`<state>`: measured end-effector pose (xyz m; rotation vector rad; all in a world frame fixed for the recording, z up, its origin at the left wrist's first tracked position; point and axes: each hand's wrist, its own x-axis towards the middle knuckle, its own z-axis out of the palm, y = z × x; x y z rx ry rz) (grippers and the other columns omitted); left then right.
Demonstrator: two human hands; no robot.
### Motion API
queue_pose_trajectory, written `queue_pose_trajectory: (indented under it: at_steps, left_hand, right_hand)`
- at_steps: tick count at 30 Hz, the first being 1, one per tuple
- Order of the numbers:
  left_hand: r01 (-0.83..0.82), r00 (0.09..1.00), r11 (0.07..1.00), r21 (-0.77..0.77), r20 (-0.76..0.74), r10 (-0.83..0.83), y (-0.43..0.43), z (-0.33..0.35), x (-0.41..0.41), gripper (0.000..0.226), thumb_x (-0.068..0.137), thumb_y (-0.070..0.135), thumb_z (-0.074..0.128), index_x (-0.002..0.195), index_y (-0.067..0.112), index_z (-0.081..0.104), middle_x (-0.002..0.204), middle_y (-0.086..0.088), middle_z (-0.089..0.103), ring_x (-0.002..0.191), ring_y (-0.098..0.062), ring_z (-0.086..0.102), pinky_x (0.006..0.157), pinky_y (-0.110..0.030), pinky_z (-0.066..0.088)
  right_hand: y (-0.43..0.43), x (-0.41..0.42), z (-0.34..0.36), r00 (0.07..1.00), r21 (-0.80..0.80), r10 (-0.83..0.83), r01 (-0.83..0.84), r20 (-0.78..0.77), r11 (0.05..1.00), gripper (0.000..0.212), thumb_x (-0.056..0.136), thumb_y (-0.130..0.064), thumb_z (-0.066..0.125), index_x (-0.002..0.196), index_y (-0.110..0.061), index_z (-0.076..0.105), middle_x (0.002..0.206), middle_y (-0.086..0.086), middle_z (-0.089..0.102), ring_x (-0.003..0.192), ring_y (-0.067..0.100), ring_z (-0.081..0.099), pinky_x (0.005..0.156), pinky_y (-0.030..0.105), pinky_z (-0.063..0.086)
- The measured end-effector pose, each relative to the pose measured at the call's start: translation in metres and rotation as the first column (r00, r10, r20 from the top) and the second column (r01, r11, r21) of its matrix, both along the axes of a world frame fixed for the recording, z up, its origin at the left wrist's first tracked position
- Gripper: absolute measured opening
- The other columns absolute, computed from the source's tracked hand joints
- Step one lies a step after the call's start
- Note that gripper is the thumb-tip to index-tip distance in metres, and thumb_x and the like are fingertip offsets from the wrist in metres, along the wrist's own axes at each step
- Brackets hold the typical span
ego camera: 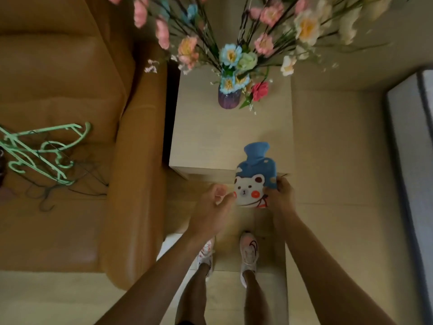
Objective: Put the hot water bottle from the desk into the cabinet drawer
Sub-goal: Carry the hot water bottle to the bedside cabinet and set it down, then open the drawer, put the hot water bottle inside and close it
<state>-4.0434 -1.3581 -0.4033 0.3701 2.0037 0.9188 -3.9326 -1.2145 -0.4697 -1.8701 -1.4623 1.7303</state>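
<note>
- Where the person stands at the cabinet point(230, 137), one hot water bottle point(255, 174) hangs over its near edge, toward the right corner.
- One right hand point(280, 195) clasps the bottle's lower right side; one left hand point(214, 202) curls loosely beside it, holding nothing.
- Blue knit cover, white bear face, red cheeks.
- One purple vase point(229, 98) of flowers stands near the far edge.

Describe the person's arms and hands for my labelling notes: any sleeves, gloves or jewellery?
Both arms are bare up to the frame edge, with no sleeves in view. The left hand and right hand wear no gloves. No watch, bracelet or ring is visible, though blur could hide small ones.
</note>
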Motion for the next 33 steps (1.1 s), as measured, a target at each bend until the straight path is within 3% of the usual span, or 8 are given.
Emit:
queue_pose_trajectory:
  at_steps: [4,9,13,16,22,26,30,33]
  left_hand:
    - [0.071,0.996,0.996,-0.056,-0.052,-0.074,0.03,-0.063,-0.007,0.038,0.094,0.04,0.058,0.126,0.019,0.06,0.123,0.005,0.063,0.113,-0.013,0.059,0.078,-0.014,0.04]
    - [0.125,0.978,0.989,-0.085,-0.16,-0.137,0.059,-0.125,-0.03,0.043,0.093,0.037,0.06,0.131,0.016,0.057,0.13,-0.001,0.06,0.116,-0.015,0.055,0.09,-0.024,0.038]
    - [0.14,0.937,0.986,-0.091,-0.309,-0.162,0.088,-0.163,-0.063,0.043,0.091,0.032,0.063,0.129,0.012,0.059,0.129,-0.009,0.061,0.121,-0.025,0.055,0.093,-0.029,0.041]
    - [0.221,0.898,0.966,-0.135,-0.358,-0.256,0.099,-0.185,-0.081,0.047,0.092,0.033,0.061,0.133,0.012,0.055,0.135,-0.009,0.057,0.127,-0.026,0.05,0.101,-0.034,0.041]
    - [0.351,0.817,0.909,-0.226,-0.399,-0.415,0.107,-0.215,-0.087,0.053,0.09,0.033,0.06,0.136,0.007,0.052,0.138,-0.014,0.053,0.126,-0.032,0.049,0.102,-0.047,0.045]
    - [0.422,0.776,0.867,-0.263,-0.39,-0.496,0.11,-0.227,-0.084,0.055,0.089,0.035,0.06,0.135,0.005,0.051,0.138,-0.016,0.053,0.127,-0.035,0.048,0.101,-0.048,0.045]
    - [0.443,0.737,0.853,-0.277,-0.429,-0.522,0.107,-0.24,-0.073,0.054,0.09,0.036,0.058,0.136,0.01,0.05,0.14,-0.011,0.052,0.129,-0.031,0.047,0.101,-0.043,0.043]
    - [0.459,0.69,0.839,-0.292,-0.477,-0.544,0.099,-0.253,-0.063,0.055,0.087,0.037,0.059,0.135,0.011,0.052,0.141,-0.009,0.05,0.13,-0.03,0.046,0.101,-0.042,0.041]
  right_hand:
    - [0.051,-0.028,-0.06,0.999,0.01,0.02,-0.021,0.026,1.0,0.028,0.086,0.003,0.053,0.11,-0.009,0.061,0.096,0.011,0.071,0.094,0.038,0.071,0.081,0.054,0.061]
    - [0.089,-0.059,-0.119,1.0,0.012,0.019,-0.019,-0.008,1.0,0.027,0.088,0.005,0.05,0.109,-0.011,0.058,0.093,0.011,0.068,0.086,0.03,0.066,0.072,0.041,0.058]
    - [0.108,-0.083,-0.152,0.997,0.02,0.036,-0.034,-0.066,0.999,0.029,0.085,0.007,0.05,0.104,-0.014,0.057,0.097,0.012,0.066,0.091,0.033,0.066,0.085,0.056,0.058]
    - [0.118,-0.092,-0.173,0.998,0.032,0.043,-0.042,-0.054,0.999,0.03,0.086,0.006,0.051,0.106,-0.016,0.057,0.101,0.012,0.068,0.101,0.04,0.069,0.088,0.06,0.058]
    - [0.127,-0.092,-0.197,0.963,0.188,0.188,-0.224,0.192,0.956,0.046,0.087,-0.008,0.064,0.133,-0.013,0.058,0.119,0.011,0.072,0.104,0.028,0.07,0.091,0.042,0.059]
    - [0.118,-0.079,-0.201,0.94,0.234,0.215,-0.279,0.265,0.931,0.055,0.086,-0.014,0.067,0.139,-0.012,0.054,0.128,0.012,0.065,0.111,0.027,0.065,0.092,0.032,0.052]
    - [0.054,-0.047,-0.197,0.995,0.471,0.027,-0.071,0.099,0.879,0.037,0.087,-0.011,0.062,0.123,-0.016,0.058,0.112,0.008,0.058,0.093,0.014,0.054,0.083,0.025,0.044]
    - [0.009,-0.032,-0.217,0.993,0.294,-0.118,0.117,-0.013,0.948,0.022,0.087,-0.012,0.062,0.109,-0.015,0.063,0.095,0.005,0.061,0.084,0.015,0.057,0.081,0.029,0.048]
